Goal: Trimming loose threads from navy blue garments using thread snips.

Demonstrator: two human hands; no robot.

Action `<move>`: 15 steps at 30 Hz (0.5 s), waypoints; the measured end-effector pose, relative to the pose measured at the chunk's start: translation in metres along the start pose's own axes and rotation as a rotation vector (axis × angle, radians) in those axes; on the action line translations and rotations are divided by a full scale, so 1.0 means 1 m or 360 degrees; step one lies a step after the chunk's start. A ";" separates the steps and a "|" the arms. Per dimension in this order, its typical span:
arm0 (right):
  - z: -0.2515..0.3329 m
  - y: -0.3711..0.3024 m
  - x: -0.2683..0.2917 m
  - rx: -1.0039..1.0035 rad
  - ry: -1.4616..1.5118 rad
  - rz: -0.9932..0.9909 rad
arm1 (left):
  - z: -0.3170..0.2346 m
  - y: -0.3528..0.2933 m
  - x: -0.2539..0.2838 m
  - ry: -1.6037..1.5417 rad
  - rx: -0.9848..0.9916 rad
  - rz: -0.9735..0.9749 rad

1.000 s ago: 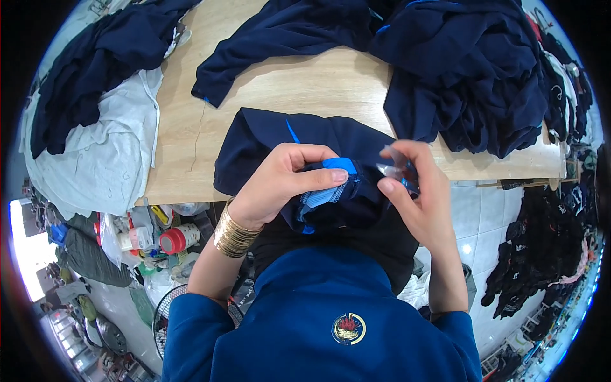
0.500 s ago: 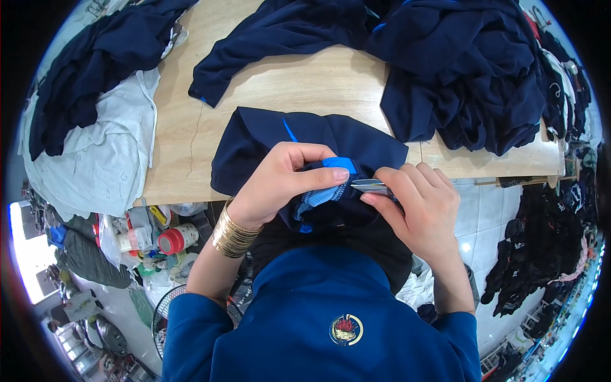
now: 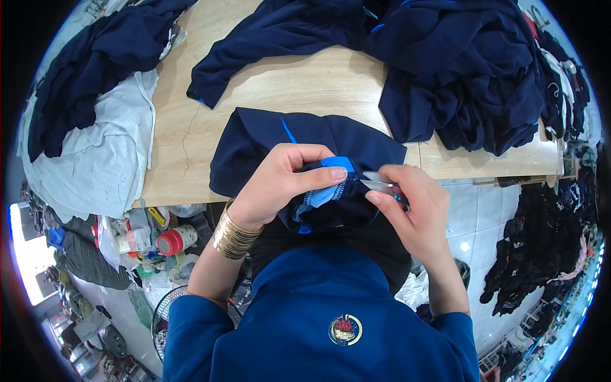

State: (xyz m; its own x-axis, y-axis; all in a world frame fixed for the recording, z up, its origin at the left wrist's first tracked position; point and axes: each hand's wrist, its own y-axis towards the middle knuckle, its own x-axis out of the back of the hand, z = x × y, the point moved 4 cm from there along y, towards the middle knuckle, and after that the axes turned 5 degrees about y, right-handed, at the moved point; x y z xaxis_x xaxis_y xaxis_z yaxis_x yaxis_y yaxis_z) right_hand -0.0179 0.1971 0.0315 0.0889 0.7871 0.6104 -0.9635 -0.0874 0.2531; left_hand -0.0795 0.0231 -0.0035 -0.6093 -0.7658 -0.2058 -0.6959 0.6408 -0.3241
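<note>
One fold of bright blue trim [image 3: 335,164] on a navy garment [image 3: 344,137] was pinched in the left hand [image 3: 280,181], which had gold bangles [image 3: 230,235] at its wrist. The garment lay partly on the near edge of the worktop [image 3: 286,83] and partly past it, above the person's lap [image 3: 388,254]. The right hand [image 3: 417,207] gripped small metal snips [image 3: 382,186], their blades parted and pointing left, the tips just beside the trim; whether they touched cloth could not be told. The hands were close together without touching. Farther back lay a navy sleeve [image 3: 254,52] and, to the right, a heap of navy clothing [image 3: 468,70]; a pale cloth [image 3: 114,149] lay at the left.
</note>
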 end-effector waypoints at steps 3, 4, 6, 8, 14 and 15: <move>0.004 -0.004 0.001 0.0241 -0.0231 -0.0072 | 0.000 0.000 -0.001 -0.0020 -0.0005 0.0000; 0.005 -0.004 0.002 0.0264 -0.0296 -0.0062 | 0.000 0.000 -0.001 -0.0010 -0.0014 -0.0004; 0.006 -0.005 0.002 0.0289 -0.0358 -0.0051 | 0.000 0.000 -0.001 0.0002 -0.0023 -0.0011; 0.006 -0.005 0.002 0.0317 -0.0436 -0.0078 | -0.001 0.000 -0.002 -0.0004 -0.0023 -0.0015; 0.009 -0.002 0.004 0.0448 -0.0546 -0.0064 | -0.004 0.001 -0.005 0.0193 -0.0071 0.0026; 0.009 -0.002 0.005 0.0447 -0.0548 -0.0066 | -0.004 0.001 -0.005 0.0194 -0.0071 0.0028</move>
State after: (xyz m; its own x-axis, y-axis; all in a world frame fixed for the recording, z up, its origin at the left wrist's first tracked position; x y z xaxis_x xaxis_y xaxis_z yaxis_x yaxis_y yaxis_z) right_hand -0.0130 0.1955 0.0403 0.2507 0.5485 0.7977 -0.8555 -0.2601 0.4477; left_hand -0.0791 0.0279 0.0010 -0.6614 -0.7438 -0.0962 -0.6993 0.6580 -0.2792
